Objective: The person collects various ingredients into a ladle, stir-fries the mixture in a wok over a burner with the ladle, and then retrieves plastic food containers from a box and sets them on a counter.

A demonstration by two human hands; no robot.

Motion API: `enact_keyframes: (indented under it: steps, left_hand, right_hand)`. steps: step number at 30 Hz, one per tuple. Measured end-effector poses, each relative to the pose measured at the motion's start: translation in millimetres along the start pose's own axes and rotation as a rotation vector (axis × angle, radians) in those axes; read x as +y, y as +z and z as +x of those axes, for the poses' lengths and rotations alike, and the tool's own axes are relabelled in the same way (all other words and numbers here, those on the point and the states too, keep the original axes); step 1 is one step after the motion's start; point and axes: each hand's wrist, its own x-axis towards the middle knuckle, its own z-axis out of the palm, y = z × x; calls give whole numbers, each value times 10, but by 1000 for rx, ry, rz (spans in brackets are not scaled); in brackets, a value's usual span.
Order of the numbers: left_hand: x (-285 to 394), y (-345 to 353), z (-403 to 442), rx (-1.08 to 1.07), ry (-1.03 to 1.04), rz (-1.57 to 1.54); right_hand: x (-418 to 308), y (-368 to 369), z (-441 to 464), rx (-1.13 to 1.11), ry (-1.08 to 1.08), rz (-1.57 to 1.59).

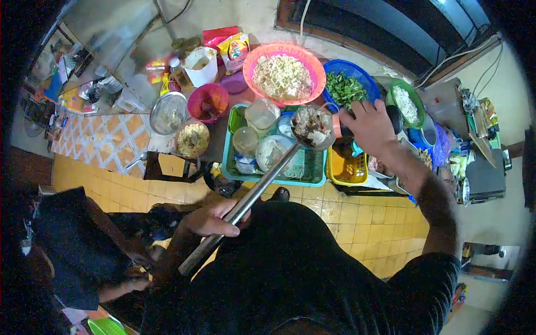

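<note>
- Ladle (267, 182): long axis runs near left to far right; end holding food (308, 121) above the turquoise tray's (316, 174) far right part.
- Left hand (209, 219): closed round its handle.
- Right hand (369, 127): nearer the filled end, over a dark object (345, 132); grip cannot be told.

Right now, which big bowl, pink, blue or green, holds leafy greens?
The blue bowl, between the others, beyond the right hand; the pink bowl holds pale food, the green bowl white pieces.
</note>
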Motion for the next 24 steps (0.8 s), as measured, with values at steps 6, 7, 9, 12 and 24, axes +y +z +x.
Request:
enact_keyframes:
  steps: [6, 7, 9, 12, 24]
  left_hand:
    - [-74, -23, 45, -29, -20, -70]
    - [-98, 2, 46, -11, 1, -115]
    - [-117, 10, 79, 2, 19, -155]
    - [-123, 49, 144, 20, 49, -157]
    - [-20, 95, 389, 42, 31, -159]
  right_hand:
    - [64, -81, -48, -5, 72, 16]
    - [53, -80, -75, -49, 31, 23]
    - [86, -76, -88, -47, 42, 34]
    - [176, -111, -95, -1, 124, 37]
    - [470, -21, -249, 58, 151, 56]
